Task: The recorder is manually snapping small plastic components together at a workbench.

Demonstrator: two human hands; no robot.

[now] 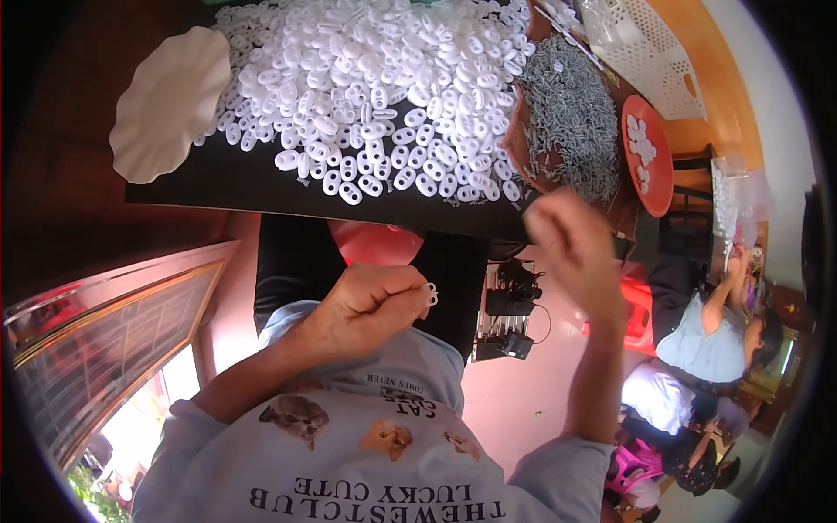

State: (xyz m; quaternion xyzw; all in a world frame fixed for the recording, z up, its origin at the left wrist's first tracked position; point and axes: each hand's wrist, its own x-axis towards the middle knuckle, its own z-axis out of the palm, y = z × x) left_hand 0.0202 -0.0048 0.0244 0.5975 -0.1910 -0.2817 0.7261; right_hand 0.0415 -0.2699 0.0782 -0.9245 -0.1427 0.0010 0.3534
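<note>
My left hand (373,298) is closed in front of my lap, pinching a small white oval plastic piece with two holes (432,295) that sticks out past the fingertips. Farther right, my right hand (567,234) is raised by the near edge of the dark table (227,187). Motion smears its fingers, so whether they hold anything does not show. Just beyond it lies a heap of small grey screws (571,118) on a brown cloth. A large pile of similar white two-holed pieces (375,70) covers the middle of the table.
A cream wavy-edged tray (170,105) sits at the table's left end. On the right are an orange-red dish (660,174) holding several white pieces and a white perforated basket (654,61). Other people (711,336) are at the far right, near a red stool (636,309).
</note>
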